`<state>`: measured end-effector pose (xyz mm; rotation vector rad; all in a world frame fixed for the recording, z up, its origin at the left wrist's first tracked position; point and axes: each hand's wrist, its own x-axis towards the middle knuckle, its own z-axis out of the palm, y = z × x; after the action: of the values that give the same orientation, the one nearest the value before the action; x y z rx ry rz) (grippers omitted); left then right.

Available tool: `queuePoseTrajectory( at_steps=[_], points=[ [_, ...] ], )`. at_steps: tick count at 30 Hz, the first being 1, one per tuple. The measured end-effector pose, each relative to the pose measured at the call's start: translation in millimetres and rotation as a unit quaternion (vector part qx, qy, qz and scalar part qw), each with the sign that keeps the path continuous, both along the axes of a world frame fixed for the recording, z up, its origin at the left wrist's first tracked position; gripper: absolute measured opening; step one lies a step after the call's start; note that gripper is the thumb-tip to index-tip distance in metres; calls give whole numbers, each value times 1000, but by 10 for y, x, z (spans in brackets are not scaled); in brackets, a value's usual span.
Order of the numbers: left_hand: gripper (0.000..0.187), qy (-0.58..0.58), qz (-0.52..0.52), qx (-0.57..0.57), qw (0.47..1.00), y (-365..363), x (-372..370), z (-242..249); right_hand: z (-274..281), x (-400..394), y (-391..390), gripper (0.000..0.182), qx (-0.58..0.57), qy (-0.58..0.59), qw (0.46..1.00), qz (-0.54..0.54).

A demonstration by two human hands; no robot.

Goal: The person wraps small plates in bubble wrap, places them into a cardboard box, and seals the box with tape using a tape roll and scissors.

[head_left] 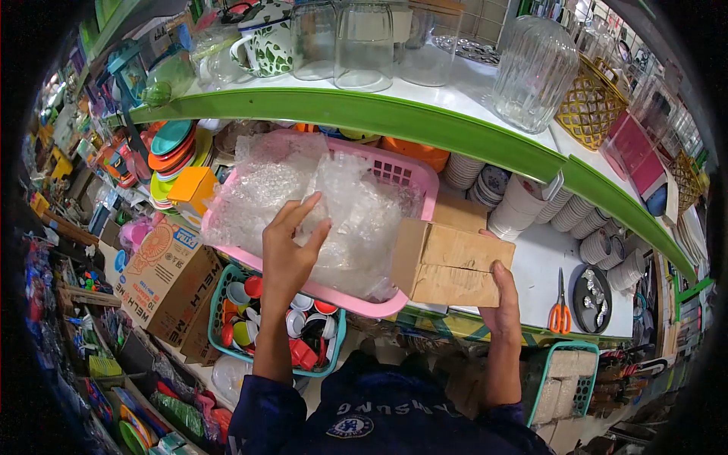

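My left hand is over the pink basket, thumb and fingers apart. Its fingertips overlap a heap of clear bubble wrap that fills the basket. In my right hand is a small brown cardboard box, gripped at its right side with the thumb on the upper face. The box is held tilted beside the basket's right end, and a flap stands out on its left. What is inside the box is hidden.
Glass jars and an enamel mug line the green-edged shelf above. Orange scissors and a dark plate lie at right. Below stand a teal basket of plastic pieces and a carton.
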<state>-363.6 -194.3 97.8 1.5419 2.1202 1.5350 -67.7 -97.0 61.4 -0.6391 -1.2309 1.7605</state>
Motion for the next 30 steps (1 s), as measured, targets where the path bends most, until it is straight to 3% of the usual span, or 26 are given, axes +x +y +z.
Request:
queuePoseTrajectory(
  at_steps=[6, 14, 18, 23, 26, 30],
  points=[
    [51, -10, -23, 102, 994, -88, 244, -57, -10, 14, -28, 62, -12, 37, 999, -34],
    [60, 58, -22, 137, 989, -145, 688, -32, -33, 235, -49, 61, -52, 62, 993, -90],
    [46, 46, -73, 172, 981, -143, 1082, -20, -82, 459, -31, 60, -59, 80, 989, -109],
    [21, -36, -193, 131, 972, -8, 1566, -84, -192, 885, 17, 62, -88, 80, 981, -155],
    [19, -83, -232, 156, 956, 147, 1853, -200, -160, 1111, 37, 63, -82, 60, 973, -205],
    [10, -201, -220, 91, 950, 326, 2218, -438, -256, 1578, 72, 60, -79, 30, 963, -257]
  ],
)
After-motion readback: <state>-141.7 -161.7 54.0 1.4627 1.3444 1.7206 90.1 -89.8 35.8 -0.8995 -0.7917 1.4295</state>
